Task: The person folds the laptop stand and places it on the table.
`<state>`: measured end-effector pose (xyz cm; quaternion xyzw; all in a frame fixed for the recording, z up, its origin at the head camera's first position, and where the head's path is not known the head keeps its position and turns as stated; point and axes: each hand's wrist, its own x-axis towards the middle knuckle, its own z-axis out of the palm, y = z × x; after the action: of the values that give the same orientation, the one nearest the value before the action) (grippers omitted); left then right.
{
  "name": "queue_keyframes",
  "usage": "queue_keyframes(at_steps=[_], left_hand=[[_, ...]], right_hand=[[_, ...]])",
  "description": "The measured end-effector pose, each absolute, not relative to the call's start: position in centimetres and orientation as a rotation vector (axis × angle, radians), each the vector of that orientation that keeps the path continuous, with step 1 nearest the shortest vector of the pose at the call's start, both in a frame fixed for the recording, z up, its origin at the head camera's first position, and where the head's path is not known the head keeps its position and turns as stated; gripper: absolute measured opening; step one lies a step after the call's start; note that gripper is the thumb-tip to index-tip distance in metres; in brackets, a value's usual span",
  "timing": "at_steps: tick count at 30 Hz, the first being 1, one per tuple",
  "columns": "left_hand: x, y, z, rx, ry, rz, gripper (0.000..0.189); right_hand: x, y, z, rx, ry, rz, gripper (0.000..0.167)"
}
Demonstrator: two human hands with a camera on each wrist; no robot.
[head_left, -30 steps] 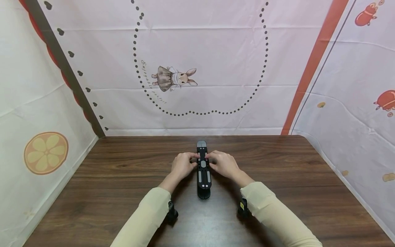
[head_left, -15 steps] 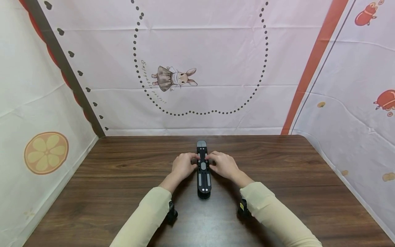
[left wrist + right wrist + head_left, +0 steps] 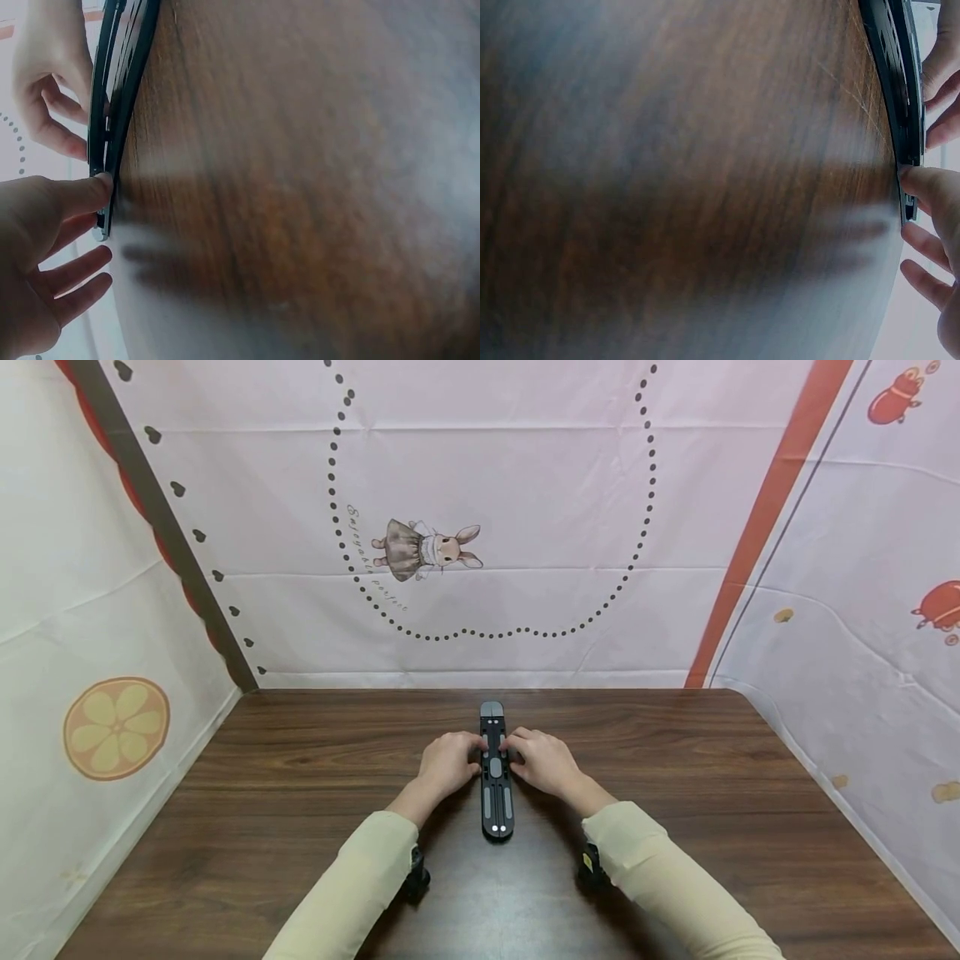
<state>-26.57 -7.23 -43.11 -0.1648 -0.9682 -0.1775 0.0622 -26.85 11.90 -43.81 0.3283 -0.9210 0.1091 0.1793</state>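
Note:
A narrow black folding laptop stand (image 3: 496, 810) with grey pads lies lengthwise on the table, its grey-tipped end pointing away from me. From the left, my left hand (image 3: 448, 763) pinches its edge past the middle with thumb and forefinger. My right hand (image 3: 546, 762) pinches the opposite edge at about the same height. In the left wrist view the stand's black side (image 3: 101, 127) shows stacked bars, with the thumb (image 3: 86, 196) against it and other fingers spread apart. The right wrist view shows the right thumb (image 3: 922, 180) on the other side. Fingertips on top are partly hidden.
The dark wood-grain table (image 3: 315, 735) runs back to a patterned white cloth wall (image 3: 525, 610). More cloth hangs at the left and right sides. A small black camera is strapped at each wrist, below the cream sleeves (image 3: 360, 877).
The near end of the stand's upper part has come down onto the lower part, so the two now lie flush. Both hands stay at the edges, almost unmoved. The head view shifts slightly.

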Motion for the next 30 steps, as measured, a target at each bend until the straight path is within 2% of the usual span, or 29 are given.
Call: queue_keyframes(at_steps=[17, 30], left_hand=[[-26.3, -7.3, -43.0, -0.594, -2.973, -0.596, 0.03], [-25.9, -7.5, -42.2, -0.67, -2.98, -0.471, 0.029]], right_hand=[[-26.5, 12.1, -42.9, 0.956, -2.66, 0.315, 0.017], [-26.2, 12.2, -42.5, 0.99, -2.703, 0.342, 0.024]])
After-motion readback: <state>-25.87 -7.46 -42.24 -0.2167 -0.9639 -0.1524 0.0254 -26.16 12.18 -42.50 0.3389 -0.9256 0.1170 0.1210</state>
